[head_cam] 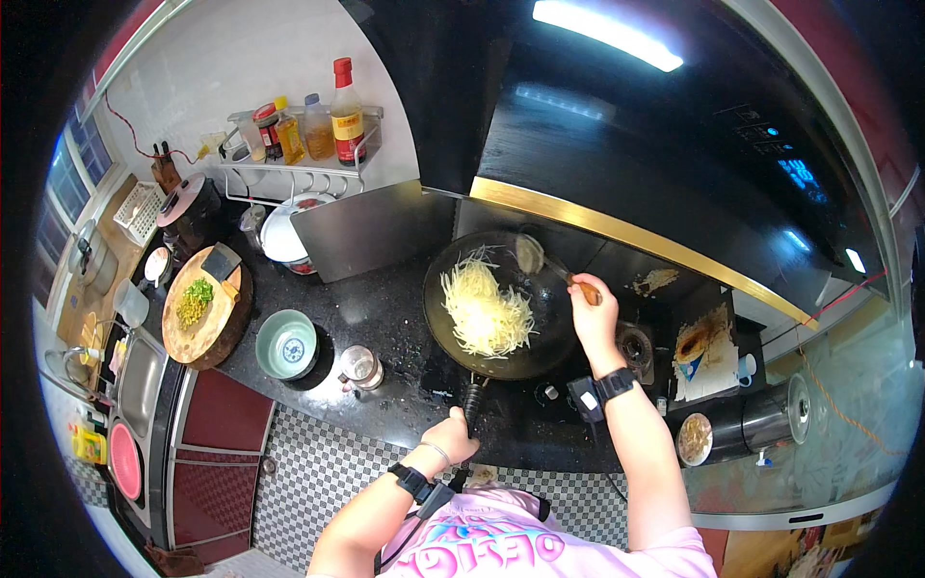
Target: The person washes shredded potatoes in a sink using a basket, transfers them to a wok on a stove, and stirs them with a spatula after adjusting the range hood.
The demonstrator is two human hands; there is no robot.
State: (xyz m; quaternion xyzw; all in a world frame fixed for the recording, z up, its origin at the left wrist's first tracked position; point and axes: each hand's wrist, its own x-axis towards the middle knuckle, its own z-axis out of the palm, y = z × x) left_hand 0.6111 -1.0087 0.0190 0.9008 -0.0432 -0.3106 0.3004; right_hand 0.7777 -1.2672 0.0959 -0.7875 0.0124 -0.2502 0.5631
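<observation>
A black wok (553, 318) stands on the stove, with pale shredded vegetable, perhaps potato, (484, 311) heaped in its left and middle part. My left hand (446, 439) is closed around the wok's dark ribbed handle (473, 404). Above the wok's right side, my right hand (595, 307) grips the wooden handle of a metal ladle (530, 254). The ladle's bowl is at the wok's upper right, apart from the shreds; whether it touches the wok wall I cannot tell.
On the black counter (390, 311) stand a glass jug (360, 367), a green bowl (287, 344) and a round chopping board (217, 318) bearing a cleaver (221, 262) and chopped greens (195, 303). A metal splash guard (376, 231) rises behind. Right of the wok is another burner (636, 350).
</observation>
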